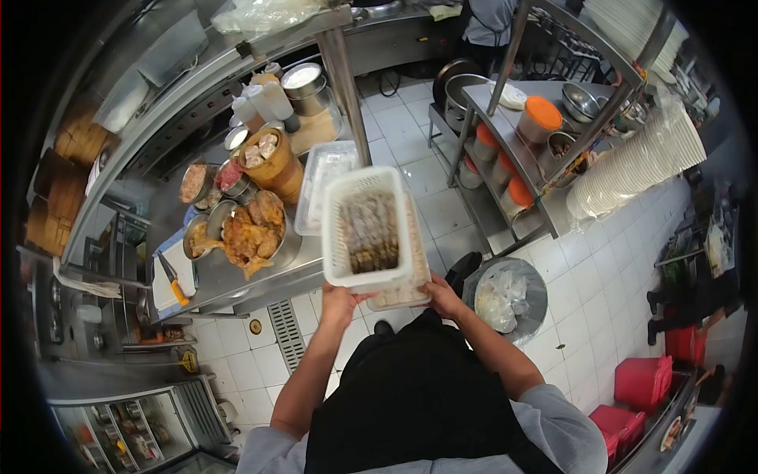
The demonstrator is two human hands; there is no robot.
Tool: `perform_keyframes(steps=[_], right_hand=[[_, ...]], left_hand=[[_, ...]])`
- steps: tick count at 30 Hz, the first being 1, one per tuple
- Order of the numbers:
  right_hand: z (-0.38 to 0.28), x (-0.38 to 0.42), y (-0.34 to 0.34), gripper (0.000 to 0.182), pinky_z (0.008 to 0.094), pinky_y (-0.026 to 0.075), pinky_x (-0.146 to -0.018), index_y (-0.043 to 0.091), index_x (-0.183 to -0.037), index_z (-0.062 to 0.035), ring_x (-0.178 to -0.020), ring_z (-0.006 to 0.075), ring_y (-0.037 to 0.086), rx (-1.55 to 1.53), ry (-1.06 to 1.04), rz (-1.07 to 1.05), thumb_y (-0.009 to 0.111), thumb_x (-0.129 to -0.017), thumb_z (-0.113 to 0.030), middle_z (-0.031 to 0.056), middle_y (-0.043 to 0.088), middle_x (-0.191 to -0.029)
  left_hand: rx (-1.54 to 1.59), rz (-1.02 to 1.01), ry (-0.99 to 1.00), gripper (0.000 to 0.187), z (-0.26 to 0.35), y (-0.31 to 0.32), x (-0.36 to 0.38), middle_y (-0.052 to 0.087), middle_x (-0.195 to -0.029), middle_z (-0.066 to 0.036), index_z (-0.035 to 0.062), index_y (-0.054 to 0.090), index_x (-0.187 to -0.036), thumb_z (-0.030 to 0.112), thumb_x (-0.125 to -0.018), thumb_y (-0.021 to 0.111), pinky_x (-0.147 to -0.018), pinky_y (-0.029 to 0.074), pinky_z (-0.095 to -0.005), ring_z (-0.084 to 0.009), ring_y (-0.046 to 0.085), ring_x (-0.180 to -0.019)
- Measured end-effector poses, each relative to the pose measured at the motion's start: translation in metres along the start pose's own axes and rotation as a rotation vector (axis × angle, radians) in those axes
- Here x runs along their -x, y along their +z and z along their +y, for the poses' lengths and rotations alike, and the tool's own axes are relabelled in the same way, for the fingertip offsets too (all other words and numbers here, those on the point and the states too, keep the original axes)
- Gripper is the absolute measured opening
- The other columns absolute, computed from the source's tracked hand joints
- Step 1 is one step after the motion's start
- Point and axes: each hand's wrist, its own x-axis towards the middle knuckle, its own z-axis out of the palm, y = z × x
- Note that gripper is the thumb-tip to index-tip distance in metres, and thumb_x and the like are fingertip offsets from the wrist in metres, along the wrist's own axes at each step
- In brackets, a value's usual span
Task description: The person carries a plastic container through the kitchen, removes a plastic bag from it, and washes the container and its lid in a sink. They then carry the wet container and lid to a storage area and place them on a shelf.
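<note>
In front of my body I hold a white plastic basket [332,272] with slotted sides. Rows of greyish food with darker ends [371,229], possibly prawns, lie in it. My left hand [339,305] is closed on the basket's near left corner, its fingertips hidden underneath. Below the basket, and sticking out to its right, is a pale plastic container [417,265] with light contents that I cannot make out. My right hand [442,295] grips the near right corner of this container. A clear lidded box [320,178] stands on the counter just left of the basket.
The steel counter [304,257] on the left carries roasted poultry [254,229], a bamboo steamer [272,170], squeeze bottles [264,100] and an orange-handled knife [173,280]. A lined bin [505,296] stands at right. Orange-lidded tubs [539,118] fill a shelf. Another person [483,28] stands behind.
</note>
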Motion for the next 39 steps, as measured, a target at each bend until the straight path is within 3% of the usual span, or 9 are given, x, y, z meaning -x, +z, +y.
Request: perform_keyframes(steps=[7, 11, 16, 17, 19, 22, 29, 32, 39], right_hand=[[-0.012, -0.003, 0.002, 0.057, 0.0458, 0.055, -0.089, 0.037, -0.145, -0.0120, -0.113, 0.0260, 0.059, 0.011, 0.014, 0.072, 0.052, -0.090, -0.016, 0.0092, 0.056, -0.128], [-0.004, -0.011, -0.010, 0.055, 0.0454, 0.053, -0.090, 0.038, -0.144, -0.0132, -0.113, 0.0252, 0.059, 0.079, -0.024, 0.049, 0.053, -0.091, -0.020, 0.0085, 0.056, -0.129], [0.009, -0.016, -0.019, 0.054, 0.0458, 0.052, -0.090, 0.038, -0.144, -0.0134, -0.115, 0.0254, 0.058, 0.075, -0.008, 0.026, 0.053, -0.094, -0.027, 0.0084, 0.056, -0.130], [0.011, -0.019, -0.021, 0.054, 0.0462, 0.053, -0.090, 0.038, -0.143, -0.0133, -0.115, 0.0256, 0.058, 0.061, -0.006, 0.019, 0.053, -0.094, -0.029, 0.0085, 0.056, -0.130], [0.003, -0.012, -0.010, 0.052, 0.0472, 0.054, -0.088, 0.039, -0.142, -0.0115, -0.114, 0.0271, 0.059, 0.104, -0.017, 0.022, 0.050, -0.096, -0.032, 0.0104, 0.056, -0.130], [0.011, -0.020, -0.025, 0.049, 0.0484, 0.054, -0.088, 0.040, -0.140, -0.0089, -0.112, 0.0293, 0.060, 0.117, -0.031, -0.048, 0.049, -0.096, -0.029, 0.0121, 0.057, -0.128], [0.019, -0.032, -0.053, 0.045, 0.0469, 0.057, -0.079, 0.053, -0.127, 0.0006, -0.101, 0.0318, 0.065, 0.073, -0.052, 0.023, 0.048, -0.097, -0.033, 0.0164, 0.063, -0.119], [0.014, -0.030, -0.059, 0.047, 0.0469, 0.058, -0.078, 0.054, -0.126, 0.0006, -0.099, 0.0319, 0.066, 0.065, -0.038, 0.018, 0.051, -0.096, -0.035, 0.0161, 0.063, -0.118], [0.004, -0.036, -0.092, 0.051, 0.0477, 0.058, -0.079, 0.053, -0.127, 0.0003, -0.101, 0.0332, 0.065, 0.133, 0.013, -0.012, 0.051, -0.096, -0.041, 0.0163, 0.063, -0.119]], left_hand=[[0.090, -0.178, -0.075, 0.039, -0.037, 0.006, 0.012, 0.054, -0.125, -0.027, -0.0051, 0.038, -0.131, 0.002, -0.095, 0.049, -0.076, 0.061, -0.0539, -0.0418, 0.062, -0.106], [-0.126, -0.249, -0.184, 0.031, -0.018, 0.010, 0.018, 0.061, -0.114, -0.026, -0.0096, 0.047, -0.125, 0.006, -0.100, 0.036, -0.074, 0.063, -0.0447, -0.0383, 0.068, -0.091], [-0.267, -0.477, -0.339, 0.052, 0.015, -0.016, 0.017, 0.062, -0.112, -0.028, -0.0029, 0.041, -0.132, 0.039, -0.102, 0.033, -0.073, 0.058, -0.0513, -0.0427, 0.067, -0.093], [-0.256, -0.473, -0.314, 0.052, 0.017, -0.032, 0.004, 0.062, -0.112, -0.028, -0.0029, 0.041, -0.132, 0.039, -0.102, 0.033, -0.073, 0.058, -0.0513, -0.0427, 0.067, -0.093], [-0.053, -0.150, -0.335, 0.059, 0.003, -0.071, -0.042, 0.063, -0.104, -0.025, -0.0038, 0.049, -0.123, 0.049, -0.097, 0.046, -0.068, 0.059, -0.0500, -0.0386, 0.068, -0.085], [-0.082, 0.169, -0.134, 0.056, 0.014, -0.074, -0.103, 0.060, -0.103, -0.025, -0.0040, 0.049, -0.114, 0.048, -0.094, 0.053, -0.067, 0.059, -0.0528, -0.0390, 0.066, -0.086], [-0.022, 0.349, -0.083, 0.042, 0.013, -0.056, -0.174, 0.057, -0.107, -0.026, -0.0088, 0.047, -0.113, 0.026, -0.092, 0.058, -0.061, 0.059, -0.0518, -0.0382, 0.065, -0.083], [0.036, 0.451, -0.094, 0.038, 0.012, -0.052, -0.151, 0.056, -0.109, -0.025, -0.0107, 0.046, -0.115, 0.017, -0.091, 0.055, -0.061, 0.060, -0.0499, -0.0363, 0.065, -0.082], [0.305, 0.306, -0.028, 0.035, -0.039, -0.072, -0.028, 0.056, -0.110, -0.022, -0.0086, 0.044, -0.117, 0.009, -0.089, 0.053, -0.076, 0.059, -0.0510, -0.0341, 0.064, -0.088]])
